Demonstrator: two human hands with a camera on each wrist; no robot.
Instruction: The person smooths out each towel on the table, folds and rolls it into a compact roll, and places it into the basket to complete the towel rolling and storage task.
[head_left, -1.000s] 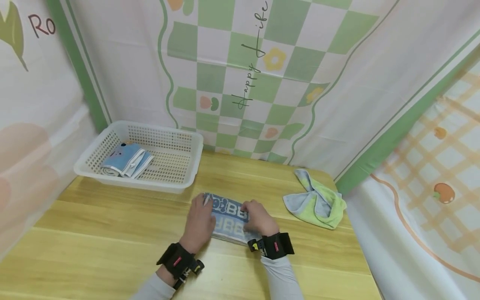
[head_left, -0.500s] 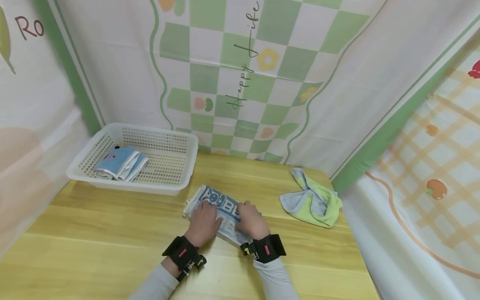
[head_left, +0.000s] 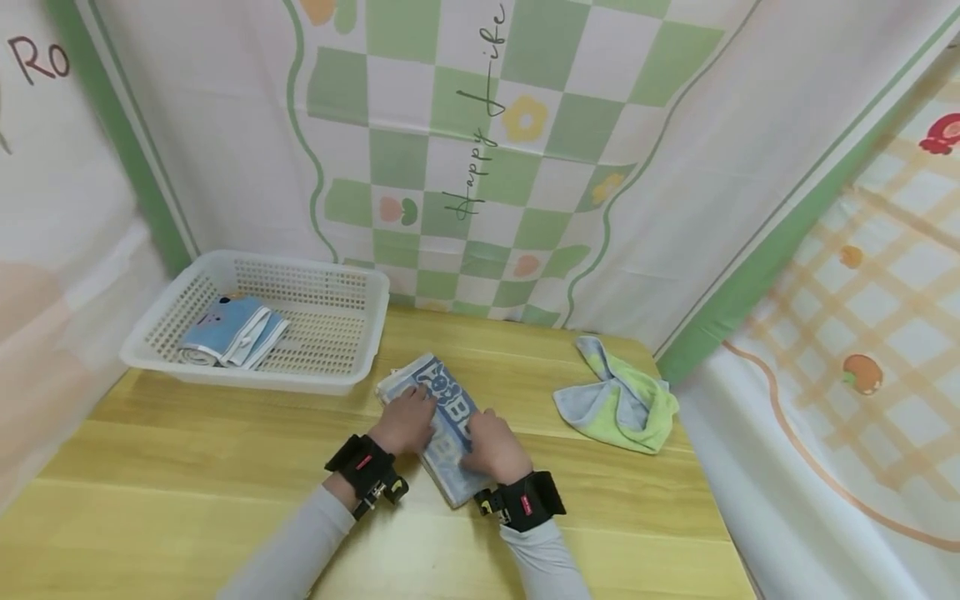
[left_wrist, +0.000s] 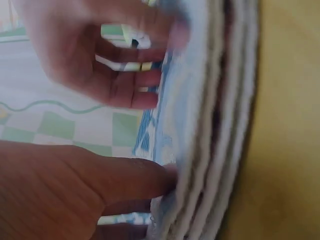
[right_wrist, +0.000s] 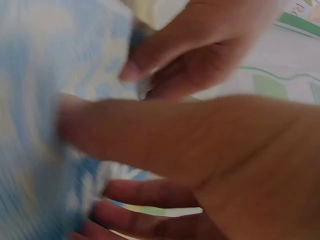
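A thick folded towel [head_left: 453,407], blue and white with a printed pattern and big letters, lies slanted on the wooden table [head_left: 247,467]. My left hand [head_left: 407,421] grips its left side, fingers bent over the top. At the right side my right hand [head_left: 498,448] holds it with bent fingers and thumb. Several stacked layers of the towel [left_wrist: 200,150] show edge-on in the left wrist view, with the left thumb pushed against them. In the right wrist view, blurred, the right thumb lies on the printed face of the towel [right_wrist: 65,60].
A white perforated basket [head_left: 330,385] stands at the back left, with a folded blue cloth [head_left: 228,329] in its left part. To the right lies a crumpled green and grey cloth [head_left: 626,400]. Printed curtains [head_left: 465,150] hang behind and at both sides.
The towel has turned clockwise on the table, from nearly crosswise to a steep slant, with both hands on it. The left hand has shifted along it. Basket and green cloth stay put.
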